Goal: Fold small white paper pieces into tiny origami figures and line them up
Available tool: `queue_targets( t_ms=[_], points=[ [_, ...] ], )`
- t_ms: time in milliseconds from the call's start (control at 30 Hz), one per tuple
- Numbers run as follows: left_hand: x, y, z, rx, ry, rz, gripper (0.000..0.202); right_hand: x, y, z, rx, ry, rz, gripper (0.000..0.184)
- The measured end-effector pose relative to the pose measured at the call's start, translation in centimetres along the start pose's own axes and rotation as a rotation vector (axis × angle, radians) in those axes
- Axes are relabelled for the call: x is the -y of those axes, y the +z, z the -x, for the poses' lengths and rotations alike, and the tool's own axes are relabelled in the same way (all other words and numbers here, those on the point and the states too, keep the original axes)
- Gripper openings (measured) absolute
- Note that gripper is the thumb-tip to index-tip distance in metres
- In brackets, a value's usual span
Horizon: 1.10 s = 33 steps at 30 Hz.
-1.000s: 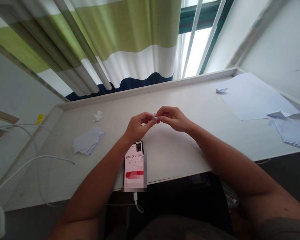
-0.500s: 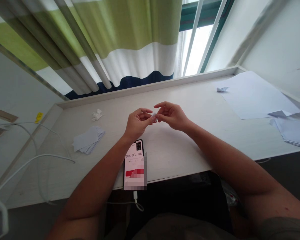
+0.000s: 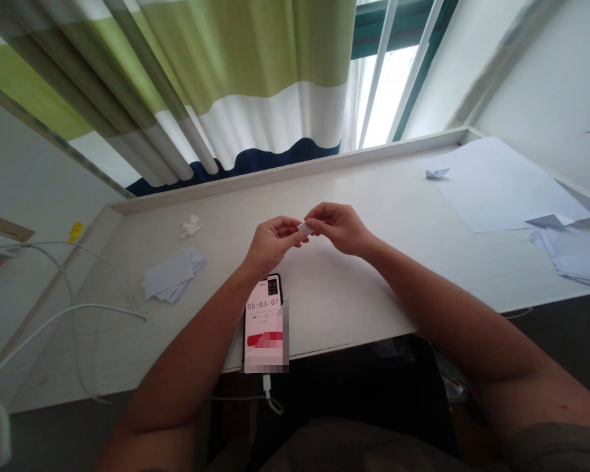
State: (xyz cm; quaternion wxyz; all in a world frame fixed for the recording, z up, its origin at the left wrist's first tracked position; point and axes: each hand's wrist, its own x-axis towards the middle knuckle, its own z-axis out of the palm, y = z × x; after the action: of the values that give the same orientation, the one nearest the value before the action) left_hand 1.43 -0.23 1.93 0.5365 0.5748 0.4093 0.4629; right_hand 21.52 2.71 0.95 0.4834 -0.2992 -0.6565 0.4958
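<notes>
Between my two hands is a small folded piece of white paper [image 3: 303, 227], pinched at fingertip height above the desk. My left hand [image 3: 274, 242] grips its left side with thumb and fingers. From the other side, the thumb and index finger of my right hand [image 3: 341, 227] close on its right edge. Fingers cover much of the paper, so its full shape is hidden. Below my left wrist lies a phone [image 3: 263, 321] showing a running timer, its lower part blurred out.
A stack of paper slips [image 3: 173, 275] and a crumpled paper [image 3: 191, 226] lie at left. On the right are a large white sheet [image 3: 506, 187], a small folded paper [image 3: 437, 174] and more papers [image 3: 577, 257]. White cables [image 3: 59, 314] loop over the desk's left side.
My right index finger has come down from above onto the paper, and the fingers of both hands are closer together. More of the paper shows now. The phone timer went from 03:06 to 03:07.
</notes>
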Motion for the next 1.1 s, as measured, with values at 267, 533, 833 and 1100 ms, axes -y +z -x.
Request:
queue_targets(
  t_ms=[267, 533, 833, 1100],
  points=[
    [0.0, 0.1, 0.2, 0.037, -0.004, -0.057, 0.037, 0.1, 0.3, 0.0, -0.072, 0.048, -0.032, 0.033],
    [-0.1, 0.0, 0.0, -0.088, 0.060, -0.059, 0.032, 0.0, -0.1, -0.2, -0.020, 0.091, -0.038, 0.028],
    [-0.4, -0.8, 0.0, 0.016, 0.153, -0.370, 0.036, 0.2, -0.3, 0.2, 0.126, 0.040, 0.073, 0.033],
    [-0.6, -0.5, 0.2, -0.038, 0.207, -0.373, 0.029, 0.1, -0.7, -0.2, 0.041, 0.002, 0.253, 0.026]
  ],
)
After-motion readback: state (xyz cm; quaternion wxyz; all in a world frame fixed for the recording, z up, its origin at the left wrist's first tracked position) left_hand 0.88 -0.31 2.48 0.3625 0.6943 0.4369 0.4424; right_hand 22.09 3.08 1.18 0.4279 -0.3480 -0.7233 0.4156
